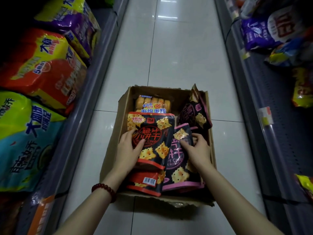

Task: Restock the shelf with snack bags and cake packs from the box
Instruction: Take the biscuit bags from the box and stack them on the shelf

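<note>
An open cardboard box sits on the aisle floor below me. Inside lie a black-and-red snack bag, a second red one under it, a black-and-pink snack bag, another pink one leaning on the right wall, and an orange cake pack at the back. My left hand grips the left edge of the top red bag, thumb on its face. My right hand pinches the upper edge of the pink bag.
Shelves flank the narrow tiled aisle. The left shelf holds large noodle multipacks, red, purple and blue-green. The right shelf holds purple and yellow bags, with price tags on its rail.
</note>
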{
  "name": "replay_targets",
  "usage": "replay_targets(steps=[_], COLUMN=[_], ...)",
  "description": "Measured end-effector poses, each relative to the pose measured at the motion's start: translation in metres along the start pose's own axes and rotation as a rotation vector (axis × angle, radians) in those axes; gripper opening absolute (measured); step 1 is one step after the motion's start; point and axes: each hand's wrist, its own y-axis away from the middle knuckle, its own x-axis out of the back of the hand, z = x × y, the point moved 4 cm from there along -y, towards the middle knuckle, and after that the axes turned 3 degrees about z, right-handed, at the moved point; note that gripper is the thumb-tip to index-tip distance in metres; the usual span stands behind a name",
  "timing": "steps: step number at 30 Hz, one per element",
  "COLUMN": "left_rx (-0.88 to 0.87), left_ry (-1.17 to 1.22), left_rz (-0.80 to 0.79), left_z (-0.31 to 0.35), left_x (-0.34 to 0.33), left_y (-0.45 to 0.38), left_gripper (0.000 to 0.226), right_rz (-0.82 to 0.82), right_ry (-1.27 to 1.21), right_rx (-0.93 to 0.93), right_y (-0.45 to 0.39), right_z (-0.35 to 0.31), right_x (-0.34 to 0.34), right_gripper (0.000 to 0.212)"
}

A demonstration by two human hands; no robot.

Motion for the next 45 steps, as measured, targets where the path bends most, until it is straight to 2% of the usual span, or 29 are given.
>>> replay_targets(steps=[3,6,11,15,19,23,27,32,37,41,45], left_rx=[-0.032,-0.032,-0.011,0.044,0.072,0.037,-0.005,0.183,0.331,0.386,0.369], left_ry=[0.015,0.043,0.066,0.073,-0.002,-0.183,-0.145,0.29,0.525,0.605,0.654], left_rz=[0.017,0.023,-0.005,-0.054,-0.035,-0.014,0.03,0.161,0.044,-0.147,-0.247], left_z=[0.0,-0.001,-0.005,-0.006,-0.003,0.005,0.013,0.007,0.0,0.009,0.012], left_x=[-0.002,-0.004,-0.007,-0.013,-0.019,-0.028,-0.03,-0.012,0.001,-0.001,-0.003], left_y=[0.002,0.007,0.009,0.012,0.015,0.022,0.029,0.024,0.012,0.012,0.01], left_gripper=[0.06,0.065,0.082,0.105,0.124,0.129,0.124,0.113,0.094,0.057,0.065], right_rz=[-0.039,-0.009,0.079,0.145,0.185,0.206,0.187,0.153,0.089,0.046,0.022], right_ry=[-0.064,-0.116,-0.239,-0.308,-0.356,-0.393,-0.438,-0.49,-0.551,-0.557,-0.494], right_rx=[0.004,0.049,0.18,0.24,0.275,0.301,0.286,0.252,0.226,0.214,0.221], right_y=[0.001,0.008,0.026,0.035,0.038,0.037,0.036,0.034,0.036,0.036,0.032], right_z=[0.009,0.013,0.016,0.02,0.018,0.016,0.017,0.023,0.022,0.019,0.019], right_x=[-0.003,0.005,0.028,0.042,0.055,0.065,0.072,0.074,0.071,0.067,0.066], right_gripper=[0.04,0.025,0.025,0.024,0.025,0.027,0.027,0.03,0.033,0.043,0.054])
